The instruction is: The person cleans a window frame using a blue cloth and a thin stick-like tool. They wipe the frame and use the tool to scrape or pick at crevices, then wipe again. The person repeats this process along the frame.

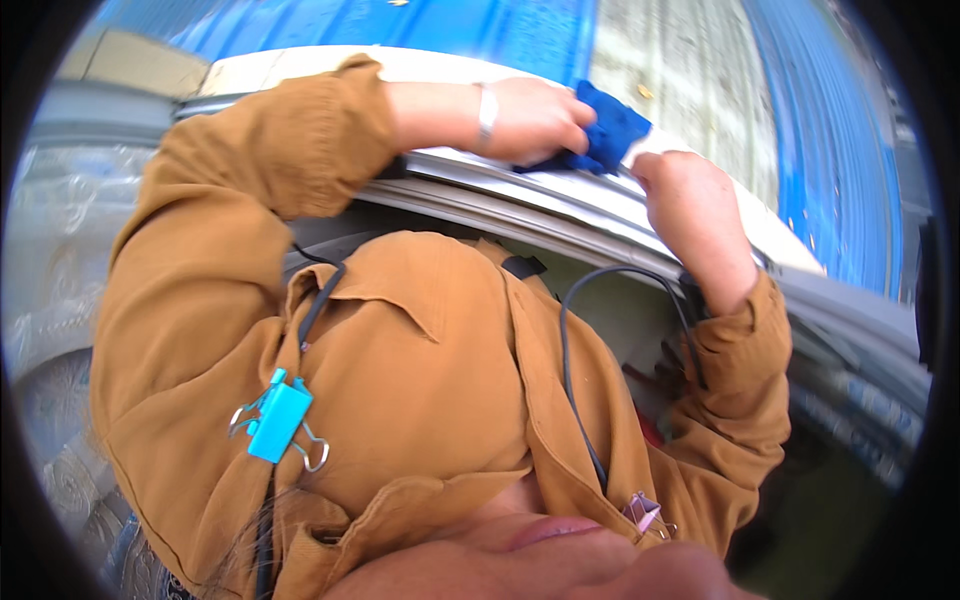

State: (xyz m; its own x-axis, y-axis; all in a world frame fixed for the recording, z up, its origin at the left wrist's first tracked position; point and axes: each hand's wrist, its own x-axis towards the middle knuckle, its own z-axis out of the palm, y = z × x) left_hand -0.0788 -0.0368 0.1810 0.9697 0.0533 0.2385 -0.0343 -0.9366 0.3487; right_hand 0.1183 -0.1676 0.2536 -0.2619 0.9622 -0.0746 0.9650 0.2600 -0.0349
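My left hand point(536, 120), with a pale band at the wrist, grips a crumpled blue cloth point(611, 131) over a white window ledge point(427, 71). Part of the cloth hangs against the metal window track point(525, 196). Just beyond the cloth's right end is my right hand point(690, 196), its fingers curled inward above the ledge. Whether those fingers pinch anything is hidden from this angle. Both arms reach out over the window frame in rolled-up brown sleeves.
Outside the ledge lies a blue corrugated roof point(450, 26) with a pale ribbed panel point(682, 82). Black cables point(564, 360) run along the shirt, and a turquoise binder clip point(281, 420) sits on it. Patterned translucent material point(67, 225) stands at the left.
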